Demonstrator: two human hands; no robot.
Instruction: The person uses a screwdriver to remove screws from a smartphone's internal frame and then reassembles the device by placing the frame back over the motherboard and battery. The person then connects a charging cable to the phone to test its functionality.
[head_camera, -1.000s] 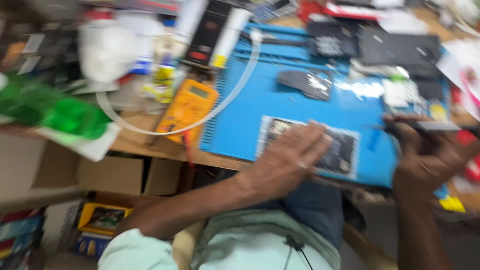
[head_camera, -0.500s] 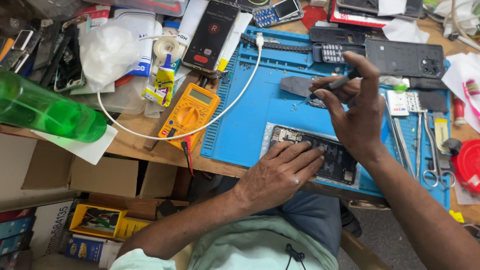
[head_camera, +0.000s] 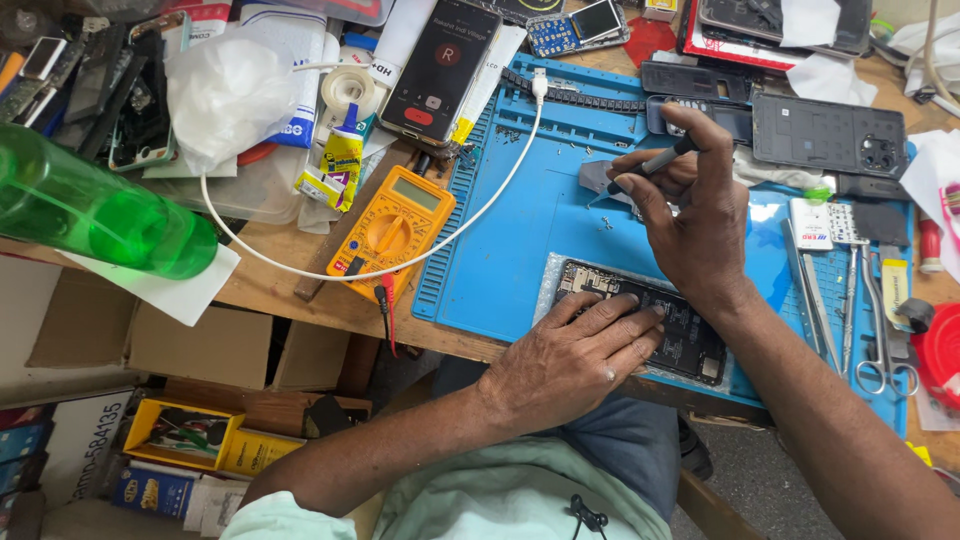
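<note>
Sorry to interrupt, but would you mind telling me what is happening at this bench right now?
A person sits at a cluttered bench over a blue work mat. The left hand lies flat on an opened phone with its circuit board showing, at the mat's near edge. The right hand is raised above the mat, holding a thin dark tool in its grip. An orange multimeter and a green bottle lie to the left.

Opened phone (head_camera: 640, 318): black, back removed, circuitry exposed, lying flat near the counter's front edge, pinned under left hand (head_camera: 570, 360). Slim dark tool (head_camera: 660, 160), tilted, pinched in right hand (head_camera: 690, 215) farther back.
</note>
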